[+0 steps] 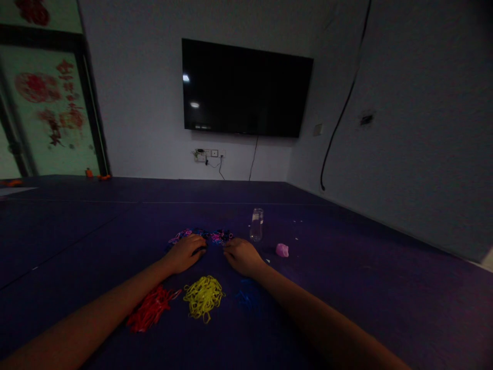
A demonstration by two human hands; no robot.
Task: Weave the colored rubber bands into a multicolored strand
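Observation:
A mixed pile of small rubber bands (220, 236), pink, blue and dark, lies spread on the purple surface. My left hand (188, 253) rests over the pile's left part, thumb apart from the fingers, with no held thing visible. At the pile's right edge is my right hand (242, 256), its fingers bent down and close together; whatever may be under the fingertips is hidden. Nearer to me are three sorted heaps: red rubber bands (151, 308) by my left forearm, yellow rubber bands (204, 296) in the middle, and dim blue rubber bands (248, 295) beside my right forearm.
Beyond my right hand stands a clear bottle (256, 225). A crumpled pink item (282, 250) lies to its right, with small white scraps around. The purple surface (365, 288) runs to the walls. A television (246, 90) hangs on the far wall; the room is dim.

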